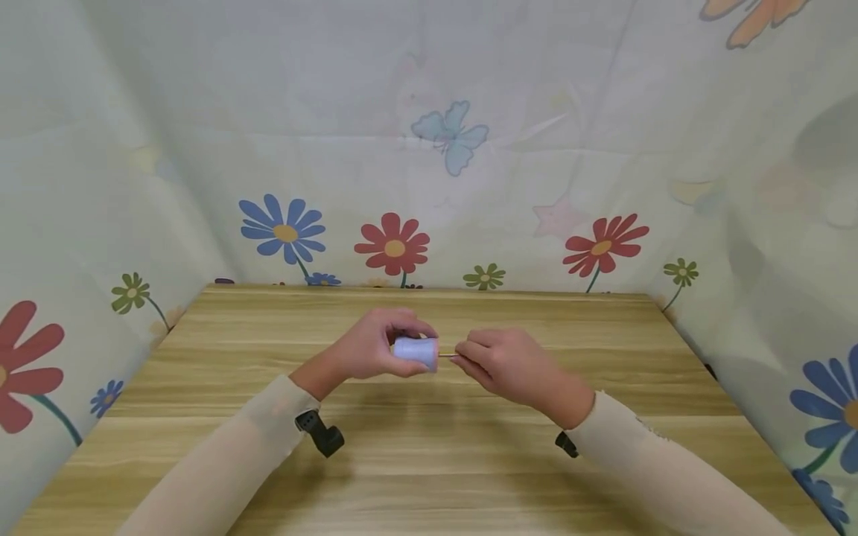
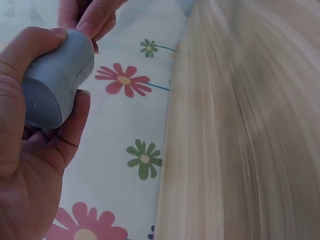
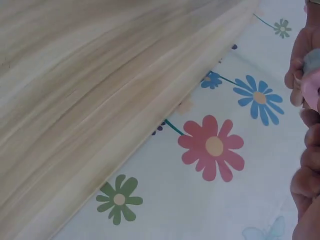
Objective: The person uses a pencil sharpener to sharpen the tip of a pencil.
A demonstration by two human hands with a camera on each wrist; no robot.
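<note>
My left hand (image 1: 375, 346) grips a small light-blue pencil sharpener (image 1: 415, 351) lying sideways above the table, thumb and fingers round its body. Its pink end faces right; in the right wrist view this pink face (image 3: 311, 89) shows a dark hole, partly cut off by the frame edge. The left wrist view shows the sharpener's smooth rounded back (image 2: 42, 102). From the pink end a thin pencil (image 1: 447, 355) runs to my right hand (image 1: 512, 365), whose fingertips pinch it. Most of the pencil is hidden by the fingers and the sharpener.
Both hands are above a wood-grain table (image 1: 429, 461). A pale cloth (image 1: 335, 149) printed with flowers and butterflies hangs behind the table and along both sides. A dark strap mount (image 1: 320, 433) sits at the left wrist, another (image 1: 566, 444) at the right.
</note>
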